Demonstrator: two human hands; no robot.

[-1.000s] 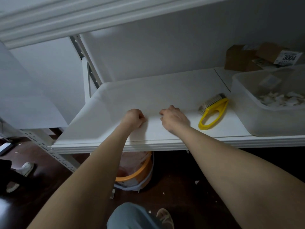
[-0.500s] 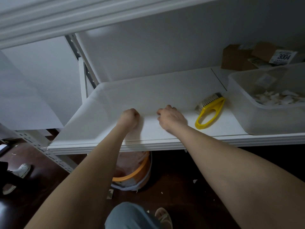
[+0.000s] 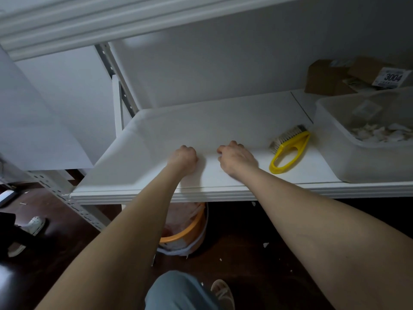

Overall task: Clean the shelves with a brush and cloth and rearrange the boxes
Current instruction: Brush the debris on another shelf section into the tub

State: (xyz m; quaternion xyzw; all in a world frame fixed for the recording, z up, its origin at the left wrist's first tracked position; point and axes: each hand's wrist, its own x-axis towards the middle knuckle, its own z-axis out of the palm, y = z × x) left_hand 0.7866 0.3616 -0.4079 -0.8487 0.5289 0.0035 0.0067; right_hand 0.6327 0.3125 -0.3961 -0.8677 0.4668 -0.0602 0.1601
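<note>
A white sheet (image 3: 201,128) lies across the white shelf (image 3: 223,193), its left part sagging past the shelf's end. My left hand (image 3: 184,156) and my right hand (image 3: 237,157) sit side by side on it near the front, fingers curled and pinching a raised fold of the sheet. A yellow-handled brush (image 3: 288,151) lies on the shelf to the right of my right hand, bristles pointing away. No cloth is in sight.
A clear plastic bin (image 3: 357,157) with white scraps stands at the shelf's right end. Brown cardboard boxes (image 3: 324,79), one labelled 3004, sit behind it. An orange-rimmed bucket (image 3: 187,231) stands on the dark floor under the shelf. Another shelf hangs close overhead.
Both hands keep their hold on the sheet's fold and have barely shifted. The view has moved slightly.
</note>
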